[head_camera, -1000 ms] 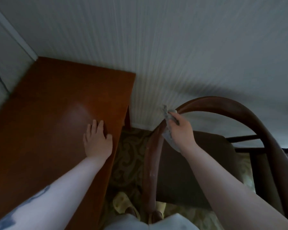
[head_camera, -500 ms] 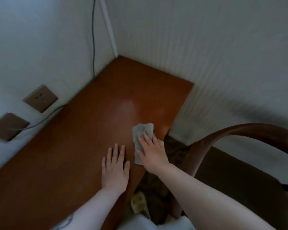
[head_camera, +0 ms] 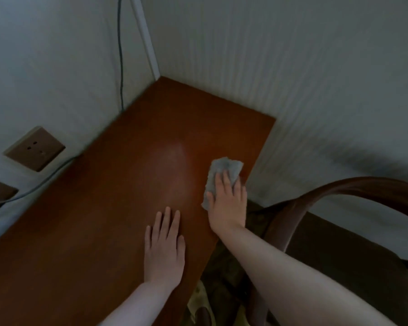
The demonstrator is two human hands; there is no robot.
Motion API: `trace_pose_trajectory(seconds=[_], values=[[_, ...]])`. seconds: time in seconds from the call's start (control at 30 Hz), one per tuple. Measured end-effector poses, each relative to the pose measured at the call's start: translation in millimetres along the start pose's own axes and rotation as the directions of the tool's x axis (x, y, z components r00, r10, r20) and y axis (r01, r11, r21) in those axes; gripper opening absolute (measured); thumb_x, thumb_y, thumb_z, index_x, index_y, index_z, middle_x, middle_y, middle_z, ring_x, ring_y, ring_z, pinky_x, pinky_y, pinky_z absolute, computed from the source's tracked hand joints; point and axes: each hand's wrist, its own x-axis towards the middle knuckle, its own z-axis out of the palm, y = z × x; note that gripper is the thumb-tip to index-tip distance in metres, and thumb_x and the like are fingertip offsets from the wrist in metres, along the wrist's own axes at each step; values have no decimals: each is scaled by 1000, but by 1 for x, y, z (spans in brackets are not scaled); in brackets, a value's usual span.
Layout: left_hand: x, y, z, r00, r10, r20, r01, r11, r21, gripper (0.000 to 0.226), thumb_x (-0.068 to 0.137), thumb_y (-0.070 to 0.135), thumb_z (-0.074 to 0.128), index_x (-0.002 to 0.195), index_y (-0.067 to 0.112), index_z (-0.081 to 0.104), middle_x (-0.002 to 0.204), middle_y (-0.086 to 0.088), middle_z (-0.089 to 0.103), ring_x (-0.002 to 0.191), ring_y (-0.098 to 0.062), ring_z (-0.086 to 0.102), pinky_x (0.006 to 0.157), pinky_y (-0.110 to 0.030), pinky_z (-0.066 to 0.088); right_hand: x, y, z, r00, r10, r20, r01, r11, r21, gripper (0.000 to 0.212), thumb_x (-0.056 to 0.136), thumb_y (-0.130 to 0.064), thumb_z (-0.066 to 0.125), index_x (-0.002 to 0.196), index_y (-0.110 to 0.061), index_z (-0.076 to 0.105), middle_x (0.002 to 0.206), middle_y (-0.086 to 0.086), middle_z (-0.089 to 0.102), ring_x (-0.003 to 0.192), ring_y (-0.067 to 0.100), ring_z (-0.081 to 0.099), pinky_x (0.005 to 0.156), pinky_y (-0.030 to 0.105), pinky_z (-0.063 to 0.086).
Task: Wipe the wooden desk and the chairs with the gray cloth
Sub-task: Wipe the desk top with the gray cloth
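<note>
right hand [head_camera: 226, 203], fingers flat, presses our soft, light cloth [head_camera: 224, 170] on the desk [head_camera: 104, 220] at two o'clock; left hand [head_camera: 164, 250] rests flat.

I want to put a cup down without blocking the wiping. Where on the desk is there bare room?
The wooden desk is bare from the wall corner down to its middle, and on its left part beside the cable. The near right edge is crowded: the right hand presses the gray cloth there, with the left hand flat beside it.
</note>
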Motion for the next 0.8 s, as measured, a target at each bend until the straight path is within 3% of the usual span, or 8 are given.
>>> trace_pose_trajectory(seconds=[0.07,0.13,0.2,0.27,0.33,0.57,0.73,0.8], values=[[24,9,6,998,56,-28,-55,998,30,66,89,49,-3,150,29,8,157,11,-5,145,-9,-12,118,-34,-5,-18,-13,3,957,-285,53,287,957,-32,58,103,-45,13,153,-26,-9,161,-5,-13,147,25,-15,117,39,-12],[48,20,7,992,122,-44,-118,990,72,61,94,43,8,150,23,22,158,6,10,146,-13,2,118,-37,4,-6,-1,-4,894,-440,86,446,893,-59,58,104,-45,15,154,-26,-8,161,-8,-13,147,22,-14,114,35,-15],[74,30,6,982,186,-44,-180,977,112,60,95,43,5,151,26,18,159,5,10,146,-12,1,118,-37,4,28,21,-11,928,-367,64,372,925,-81,58,104,-45,14,154,-26,-9,161,-8,-13,148,22,-11,115,35,-12],[105,42,4,977,213,-31,-209,973,98,60,94,46,-3,152,32,2,159,8,-3,146,-10,-10,118,-36,-4,59,40,-19,992,-128,20,129,991,-47,58,104,-45,12,153,-26,-10,161,-6,-14,148,23,-11,117,38,-8],[135,57,0,977,208,-39,-204,975,89,55,99,42,5,153,31,1,161,7,-4,147,-13,-10,118,-37,-4,67,39,-19,1000,24,-10,-24,1000,-7,58,103,-46,11,153,-25,-10,161,-5,-15,147,23,-13,118,40,-6],[160,72,6,981,177,-86,-166,979,118,63,92,40,3,153,28,15,161,5,10,148,-14,2,120,-40,4,84,62,-23,952,-305,-8,304,950,-70,59,104,-45,15,154,-25,-8,161,-7,-13,147,24,-10,114,36,-14],[160,76,3,986,150,-76,-138,981,138,61,94,42,2,152,31,14,160,6,10,148,-14,1,120,-39,2,180,95,-30,984,103,-148,-83,987,138,62,104,-42,20,154,-13,-2,162,3,-9,148,24,-7,120,39,-7],[158,76,2,987,145,-69,-135,982,133,61,94,42,1,152,31,13,161,6,8,148,-13,-1,120,-38,0,201,92,-40,953,262,-154,-182,898,401,61,105,-34,27,154,-10,-1,162,4,-9,148,19,-4,117,30,-10]])
